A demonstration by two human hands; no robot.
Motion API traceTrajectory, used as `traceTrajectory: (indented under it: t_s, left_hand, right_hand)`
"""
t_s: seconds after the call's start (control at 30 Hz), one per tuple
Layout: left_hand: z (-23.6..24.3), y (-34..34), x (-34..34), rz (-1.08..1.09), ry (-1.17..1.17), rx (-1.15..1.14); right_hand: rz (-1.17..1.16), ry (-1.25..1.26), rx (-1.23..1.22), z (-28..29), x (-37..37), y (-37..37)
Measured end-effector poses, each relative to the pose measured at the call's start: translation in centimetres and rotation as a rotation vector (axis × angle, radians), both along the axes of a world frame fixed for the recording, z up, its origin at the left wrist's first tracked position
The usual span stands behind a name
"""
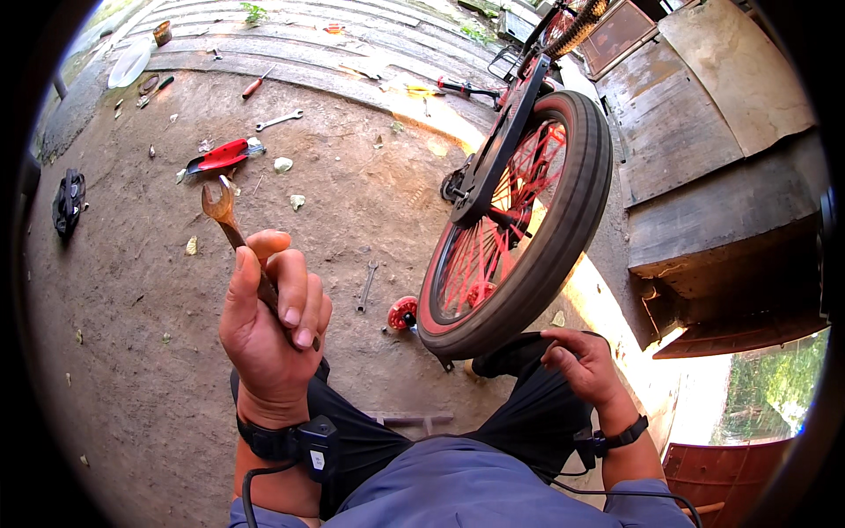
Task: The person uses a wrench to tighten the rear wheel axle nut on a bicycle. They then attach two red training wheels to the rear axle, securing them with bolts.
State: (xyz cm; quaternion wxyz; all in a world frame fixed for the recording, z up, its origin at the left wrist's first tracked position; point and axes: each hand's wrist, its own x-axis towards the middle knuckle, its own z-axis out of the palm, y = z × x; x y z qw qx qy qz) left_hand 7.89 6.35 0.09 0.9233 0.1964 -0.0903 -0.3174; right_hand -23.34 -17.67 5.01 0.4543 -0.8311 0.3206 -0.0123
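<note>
My left hand (275, 321) is closed on a rusty open-ended wrench (224, 216), its jaw pointing up. My right hand (576, 361) rests near my right knee, fingers loosely bent and apart, just below the tyre. A bicycle wheel with red spokes and rim (572, 207) stands tilted before me, attached to a black frame (493, 158). A small red wheel-like part (402, 310) is at the tyre's left. A steel wrench (368, 283) lies on the dirt between my left hand and the wheel.
Dirt ground (141, 290) holds a red-black part (220, 157), screwdriver (255, 86), spanner (282, 119), clear container (130, 63) and black bag (69, 202). Concrete strips (220, 26) run behind. Weathered boards and cabinet (704, 238) line the right. More bicycle parts (466, 88) lie beyond the wheel.
</note>
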Motion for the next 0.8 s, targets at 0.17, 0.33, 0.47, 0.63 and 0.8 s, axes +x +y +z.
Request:
traceTrajectory:
  t_s: [0.17, 0.33, 0.47, 0.63, 0.8]
  left_hand:
    - [-0.10, -0.07, 0.00, 0.006, -0.020, -0.034]
    - [-0.03, -0.02, -0.03, -0.005, -0.004, 0.002]
    - [-0.14, -0.06, 0.00, 0.004, -0.023, -0.032]
    - [-0.08, -0.05, -0.06, -0.001, -0.014, -0.001]
    - [-0.13, -0.25, -0.13, 0.015, -0.011, 0.037]
  right_hand:
    - [-0.017, -0.004, 0.014, -0.24, -0.19, -0.18]
    - [-0.032, -0.010, 0.000, -0.84, -0.73, -0.46]
    - [-0.034, -0.019, 0.005, -0.94, -0.70, -0.51]
    - [-0.043, -0.020, 0.007, -0.95, -0.75, -0.45]
    - [-0.025, -0.037, -0.006, -0.84, -0.46, -0.49]
